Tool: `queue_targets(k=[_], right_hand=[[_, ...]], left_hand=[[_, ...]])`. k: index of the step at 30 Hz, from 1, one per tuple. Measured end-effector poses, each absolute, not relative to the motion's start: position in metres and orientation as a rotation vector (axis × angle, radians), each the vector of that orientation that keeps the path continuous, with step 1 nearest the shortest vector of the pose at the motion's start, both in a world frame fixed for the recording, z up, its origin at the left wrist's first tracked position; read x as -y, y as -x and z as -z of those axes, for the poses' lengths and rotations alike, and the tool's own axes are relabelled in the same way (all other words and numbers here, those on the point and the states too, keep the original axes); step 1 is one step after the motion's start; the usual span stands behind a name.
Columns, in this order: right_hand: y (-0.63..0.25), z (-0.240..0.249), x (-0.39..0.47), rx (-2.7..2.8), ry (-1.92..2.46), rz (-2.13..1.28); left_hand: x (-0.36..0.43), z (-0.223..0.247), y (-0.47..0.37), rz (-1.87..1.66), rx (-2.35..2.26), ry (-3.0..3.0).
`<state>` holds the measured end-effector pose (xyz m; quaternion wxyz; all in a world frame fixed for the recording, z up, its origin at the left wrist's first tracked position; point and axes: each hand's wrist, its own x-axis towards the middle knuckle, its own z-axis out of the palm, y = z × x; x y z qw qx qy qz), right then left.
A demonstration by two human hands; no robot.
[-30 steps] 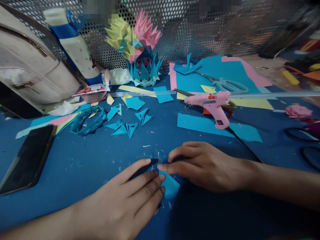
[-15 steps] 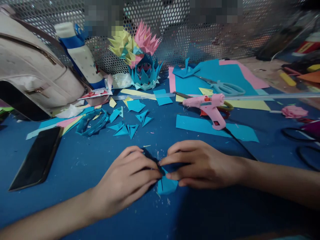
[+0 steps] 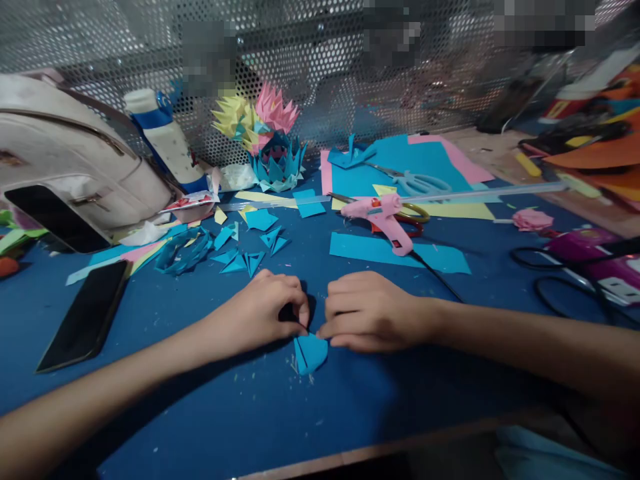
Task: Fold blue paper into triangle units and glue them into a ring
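A small folded piece of blue paper (image 3: 311,355) lies on the blue tabletop between my hands. My left hand (image 3: 274,303) pinches its upper left corner between thumb and forefinger. On the other side, my right hand (image 3: 367,313) has its fingers curled, and their tips press the paper's upper right edge. Beyond the hands, several folded blue paper points (image 3: 243,261) lie in a loose group. A blue paper strip (image 3: 400,253) is flat behind my right hand, and a pink glue gun (image 3: 383,217) rests just past it.
Two dark phones (image 3: 85,317) (image 3: 57,217) are at left, one leaning on a pale backpack (image 3: 75,147). Folded paper flowers (image 3: 277,160) stand at the back. Scissors (image 3: 420,181) lie on blue and pink sheets (image 3: 450,157). Black cable loops (image 3: 545,260) are at right.
The view has tilted up and shifted right. My left fingers have gone from lying flatter over the paper to a pinch, and my right fingers have curled in. More of the blue paper shows.
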<state>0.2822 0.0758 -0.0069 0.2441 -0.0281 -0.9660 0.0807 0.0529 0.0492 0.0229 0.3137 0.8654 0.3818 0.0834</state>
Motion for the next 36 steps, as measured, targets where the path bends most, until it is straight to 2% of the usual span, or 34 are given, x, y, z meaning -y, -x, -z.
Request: queue_targets(k=[3,9,14,22,28,36], right_hand=[[-0.282,0.006,-0.078,2.562,0.132,-0.301],[-0.274,0.001,-0.077,2.539,0.387,-0.698],[-0.259,-0.003,-0.076,2.533,0.670,-0.797],[-0.241,-0.013,-0.071,2.619,0.810,-0.646],[-0.239,-0.009,-0.073,2.662,0.673,-0.458],[-0.245,0.002,-0.081,2.615,0.460,-0.403]], left_hand=[[-0.048,-0.030,-0.052,-0.198,-1.040,-2.224],[-0.039,-0.030,-0.047,-0.336,-1.173,-2.051],[-0.035,-0.017,-0.042,-0.447,-1.251,-2.002],[-0.030,-0.016,-0.034,-0.493,-1.322,-2.171],[-0.028,-0.012,-0.029,-0.522,-1.375,-2.254],[-0.021,-0.010,-0.017,-0.618,-1.367,-2.468]])
